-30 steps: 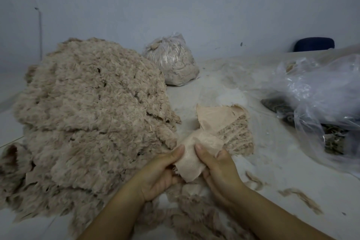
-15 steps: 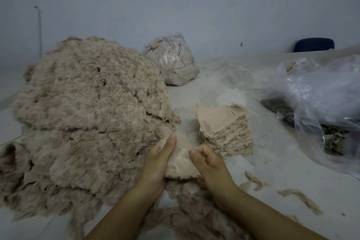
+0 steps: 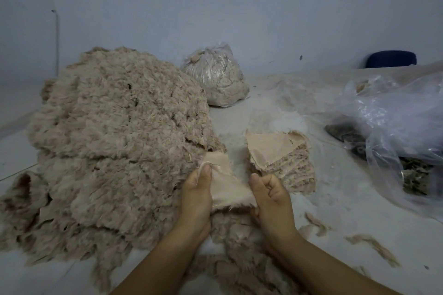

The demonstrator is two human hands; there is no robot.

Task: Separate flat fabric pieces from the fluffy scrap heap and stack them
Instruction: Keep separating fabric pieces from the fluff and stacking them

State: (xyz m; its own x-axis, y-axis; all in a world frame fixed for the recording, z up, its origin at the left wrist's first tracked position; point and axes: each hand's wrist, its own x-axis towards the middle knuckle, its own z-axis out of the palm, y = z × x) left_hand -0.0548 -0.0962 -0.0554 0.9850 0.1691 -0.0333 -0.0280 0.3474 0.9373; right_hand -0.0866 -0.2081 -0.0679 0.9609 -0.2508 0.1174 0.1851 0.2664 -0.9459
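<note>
A large heap of beige fluffy scraps (image 3: 115, 146) fills the left half of the view. A small stack of flat beige pieces (image 3: 280, 155) lies right of it, smooth backing up. Between them I hold one flat fabric piece (image 3: 227, 187), smooth side up, stretched between both hands. My left hand (image 3: 197, 191) pinches its upper left edge with the thumb on top. My right hand (image 3: 268, 193) grips its lower right edge, fingers curled. More fluffy scraps (image 3: 239, 246) lie under my wrists.
A tied clear bag of beige fluff (image 3: 215, 76) stands at the back. A crumpled clear plastic bag (image 3: 402, 132) with dark scraps lies at the right. Loose fluff strips (image 3: 374, 246) dot the pale floor. A dark blue object (image 3: 390, 58) sits by the wall.
The piece was bunched between both hands near the stack. Both hands drew it left toward the heap's edge and moved apart, so it now lies spread flat between them.
</note>
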